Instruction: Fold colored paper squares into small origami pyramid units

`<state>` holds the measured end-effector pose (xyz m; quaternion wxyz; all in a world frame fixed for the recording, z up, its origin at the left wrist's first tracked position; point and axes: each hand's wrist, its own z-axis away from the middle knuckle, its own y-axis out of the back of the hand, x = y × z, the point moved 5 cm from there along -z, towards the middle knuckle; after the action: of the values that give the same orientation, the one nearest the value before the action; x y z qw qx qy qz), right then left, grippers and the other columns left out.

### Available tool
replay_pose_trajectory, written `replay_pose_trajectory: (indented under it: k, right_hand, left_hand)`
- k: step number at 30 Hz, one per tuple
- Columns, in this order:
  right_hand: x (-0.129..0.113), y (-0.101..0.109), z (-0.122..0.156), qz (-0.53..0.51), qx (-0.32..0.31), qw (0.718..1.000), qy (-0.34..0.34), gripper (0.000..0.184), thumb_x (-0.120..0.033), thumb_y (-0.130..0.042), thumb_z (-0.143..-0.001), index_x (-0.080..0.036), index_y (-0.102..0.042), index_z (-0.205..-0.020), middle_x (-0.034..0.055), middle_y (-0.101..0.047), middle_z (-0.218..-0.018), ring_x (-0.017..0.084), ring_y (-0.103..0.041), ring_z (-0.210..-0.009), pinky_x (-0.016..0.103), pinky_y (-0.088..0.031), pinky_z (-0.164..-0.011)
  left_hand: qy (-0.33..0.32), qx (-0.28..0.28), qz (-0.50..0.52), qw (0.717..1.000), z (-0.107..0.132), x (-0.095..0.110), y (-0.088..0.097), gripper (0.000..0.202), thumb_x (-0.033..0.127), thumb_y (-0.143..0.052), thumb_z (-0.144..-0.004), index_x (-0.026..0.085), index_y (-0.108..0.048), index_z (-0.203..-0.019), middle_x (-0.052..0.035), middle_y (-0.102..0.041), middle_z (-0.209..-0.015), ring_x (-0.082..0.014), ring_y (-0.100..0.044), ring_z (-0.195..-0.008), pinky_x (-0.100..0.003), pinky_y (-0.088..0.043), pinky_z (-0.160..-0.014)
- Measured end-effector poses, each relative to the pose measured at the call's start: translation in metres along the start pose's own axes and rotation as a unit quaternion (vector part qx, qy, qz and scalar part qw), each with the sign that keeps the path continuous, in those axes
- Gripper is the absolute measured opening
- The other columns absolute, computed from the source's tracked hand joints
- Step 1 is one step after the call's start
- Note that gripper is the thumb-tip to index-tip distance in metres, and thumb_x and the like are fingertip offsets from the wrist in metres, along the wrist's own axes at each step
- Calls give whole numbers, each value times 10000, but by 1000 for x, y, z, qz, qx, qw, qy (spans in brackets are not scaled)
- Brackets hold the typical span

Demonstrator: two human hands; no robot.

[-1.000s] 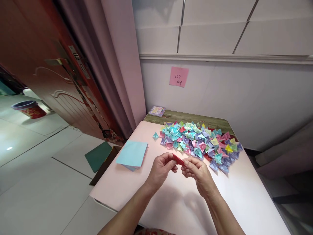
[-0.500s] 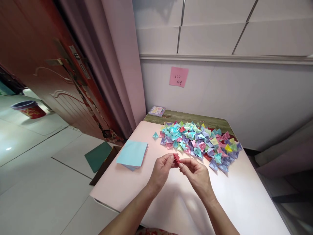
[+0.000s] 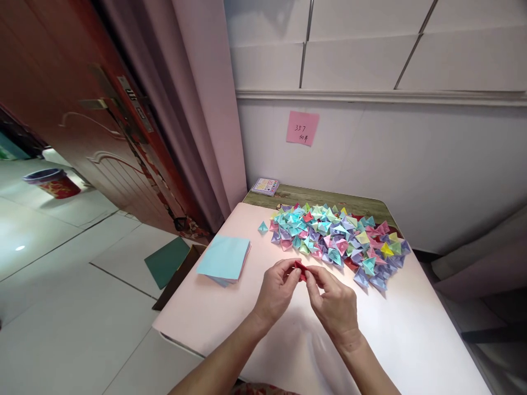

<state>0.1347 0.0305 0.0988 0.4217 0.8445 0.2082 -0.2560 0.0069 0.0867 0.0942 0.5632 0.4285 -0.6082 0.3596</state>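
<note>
Between my two hands is a small folded piece of red paper (image 3: pixel 301 270), held above the table in front of the pile. My left hand (image 3: pixel 276 288) pinches its left side with thumb and fingers. On its right side, my right hand (image 3: pixel 332 299) grips it the same way. Fingertips cover much of the paper, so its full shape is hidden. Just beyond lies a heap of folded paper boats (image 3: pixel 325 230) in blue, purple, pink, green, yellow and red. One teal paper boat (image 3: pixel 262 227) sits apart at the heap's left.
A stack of light-blue square paper (image 3: pixel 224 258) lies on the pale pink table cover (image 3: pixel 197 312) to the left. Small packets (image 3: pixel 265 186) rest at the far corner. A pink note (image 3: pixel 302 128) is stuck on the wall. An open box (image 3: pixel 177 274) stands beside the table.
My fingers have shifted on the red paper, and both thumbs now press closer together on its near side. The paper has turned from steeply slanted to flatter.
</note>
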Motion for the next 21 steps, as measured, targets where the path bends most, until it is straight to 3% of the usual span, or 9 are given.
replay_pose_trajectory:
  k: [2, 5, 8, 10, 13, 16, 21]
  right_hand:
    - [-3, -1, 1, 76, 31, 996, 41, 195, -281, -567, -914, -204, -722, -1005, 55, -755, -872, 194, -709, -732, 254, -486, -645]
    - [-2, -3, 1, 79, 32, 995, 43, 197, -250, -552, -909, -207, -723, -998, 47, -750, -859, 176, -695, -689, 255, -488, -651]
    - [1, -2, -2, -15, 8, 1000, -23, 195, -250, -546, -888, -216, -720, -970, 39, -746, -846, 168, -684, -663, 261, -513, -665]
    - [6, -4, -3, -121, -22, 988, -96, 185, -271, -568, -866, -220, -709, -976, 31, -743, -829, 170, -683, -667, 265, -532, -660]
    - [12, -10, -3, -282, -67, 936, -202, 196, -316, -618, -830, -208, -688, -978, 23, -722, -737, 171, -663, -627, 269, -542, -604]
    - [16, -16, -3, -381, -89, 882, -264, 226, -353, -692, -778, -188, -678, -933, 21, -695, -672, 158, -624, -587, 257, -521, -550]
    - [19, -18, -4, -452, -142, 825, -309, 328, -411, -767, -728, -170, -687, -936, 49, -710, -725, 150, -623, -608, 267, -519, -582]
  left_hand:
    - [-51, 14, -85, 995, 2, 4, -1, 213, 221, -527, -905, 166, -674, -1048, -95, -670, -1034, -208, -648, -949, -350, -549, -842]
    - [-149, 15, -179, 972, 6, 10, -4, 266, 154, -482, -907, 168, -639, -1121, -104, -663, -1046, -204, -635, -970, -361, -540, -863]
    - [-227, 4, -213, 950, 10, 14, -8, 337, 99, -452, -903, 170, -595, -1199, -114, -653, -1099, -206, -615, -1035, -369, -528, -905]
    - [-242, 7, -201, 949, 10, 15, -8, 361, 87, -456, -901, 185, -581, -1225, -107, -653, -1122, -204, -611, -1061, -365, -525, -920]
    - [-202, 24, -139, 969, 7, 12, -5, 311, 108, -485, -900, 196, -606, -1172, -84, -672, -1053, -184, -657, -940, -337, -558, -843]
    - [-123, 12, -35, 992, 4, 9, -4, 184, 157, -510, -903, 177, -635, -1037, -61, -678, -939, -150, -667, -731, -307, -581, -717]
    - [-18, -28, 88, 996, -1, 7, -1, 150, 236, -565, -889, 150, -675, -943, -60, -691, -868, -173, -672, -747, -318, -573, -724]
